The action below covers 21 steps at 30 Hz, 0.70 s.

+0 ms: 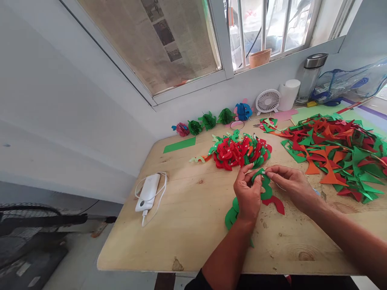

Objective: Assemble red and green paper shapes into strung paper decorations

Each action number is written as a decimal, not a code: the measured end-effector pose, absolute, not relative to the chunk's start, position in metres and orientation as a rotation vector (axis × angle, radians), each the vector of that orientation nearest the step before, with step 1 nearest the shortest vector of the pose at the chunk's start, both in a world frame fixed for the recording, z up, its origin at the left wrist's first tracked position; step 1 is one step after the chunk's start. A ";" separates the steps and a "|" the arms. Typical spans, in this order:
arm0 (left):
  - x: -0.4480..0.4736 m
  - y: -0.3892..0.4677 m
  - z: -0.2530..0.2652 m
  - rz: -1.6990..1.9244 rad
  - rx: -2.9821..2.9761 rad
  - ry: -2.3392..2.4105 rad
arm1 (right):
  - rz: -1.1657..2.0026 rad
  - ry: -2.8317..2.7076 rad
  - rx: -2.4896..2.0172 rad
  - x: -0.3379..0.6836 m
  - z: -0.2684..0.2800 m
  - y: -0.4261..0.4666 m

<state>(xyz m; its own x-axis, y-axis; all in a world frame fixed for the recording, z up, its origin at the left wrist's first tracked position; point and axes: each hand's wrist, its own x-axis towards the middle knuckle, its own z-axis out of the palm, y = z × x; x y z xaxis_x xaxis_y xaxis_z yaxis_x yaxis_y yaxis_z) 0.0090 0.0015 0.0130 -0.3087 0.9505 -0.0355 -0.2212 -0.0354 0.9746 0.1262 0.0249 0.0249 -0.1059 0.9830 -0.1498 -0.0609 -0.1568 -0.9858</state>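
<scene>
My left hand [248, 195] is closed on a curled, wavy-edged green paper cut-out [266, 191], pinching it between thumb and fingers. Thumb and forefinger of my right hand [288, 183] are pinched at its upper edge, beside a small white bit [263, 172] that may be tape. A curved red paper piece [275, 204] shows just below the green one; I cannot tell whether they are joined. Rounded green paper pieces [231, 215] lie partly hidden by my left wrist. Beyond my hands sits a heap of red and green paper cut-outs [229, 153], several with white spots.
A large pile of paper offcuts [341, 153] lies at the right. A white power bank [148, 192] with its cable is on the left. Along the wall stand folded-paper figures [208, 121], a small fan [267, 100], a white cylinder [289, 95] and a bottle [311, 78].
</scene>
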 end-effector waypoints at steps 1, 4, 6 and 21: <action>0.009 0.002 0.013 1.541 0.882 1.254 | 1.432 -1.146 -1.209 0.126 0.025 0.025; 0.009 0.002 0.013 1.545 0.882 1.257 | 1.412 -1.152 -1.189 0.126 0.023 0.025; 0.010 0.002 0.014 1.538 0.865 1.259 | 1.400 -1.167 -1.195 0.127 0.021 0.025; 0.011 0.000 0.016 1.558 0.812 1.275 | 1.393 -1.152 -1.193 0.125 0.021 0.023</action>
<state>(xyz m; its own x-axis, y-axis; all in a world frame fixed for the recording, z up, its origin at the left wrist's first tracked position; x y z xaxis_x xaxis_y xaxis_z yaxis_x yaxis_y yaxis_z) 0.0114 -0.0002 0.0161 -0.3458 0.9361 -0.0645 -0.2484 -0.0251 0.9683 0.1252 0.0230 0.0210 -0.0875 0.9898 -0.1123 -0.0755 -0.1190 -0.9900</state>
